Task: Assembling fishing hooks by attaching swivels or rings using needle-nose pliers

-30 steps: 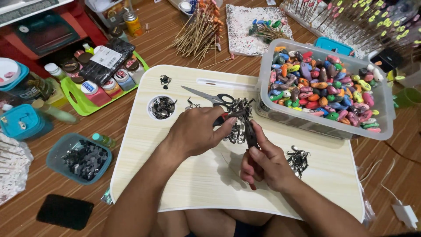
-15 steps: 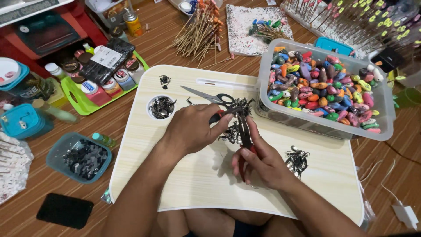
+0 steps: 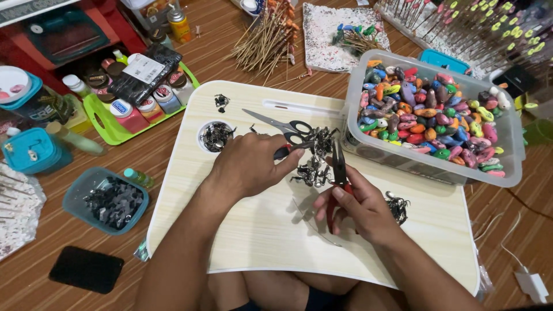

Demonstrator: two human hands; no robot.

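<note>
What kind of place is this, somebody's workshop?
Probably a home craft corner for making small lures or beads. A lap tray sits on a wooden floor, a clear bin holds colourful painted pieces, and the right hand holds red-handled pliers over dark metal hooks.

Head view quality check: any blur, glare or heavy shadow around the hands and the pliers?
Head view: sharp at centre; left hand and right hand with the red-handled pliers are crisp. Soft shadows fall on the lap table under the hands, with no hard glare. The clear bin of coloured beads shows mild sheen, and the edges bend slightly from wide-angle distortion.
</note>
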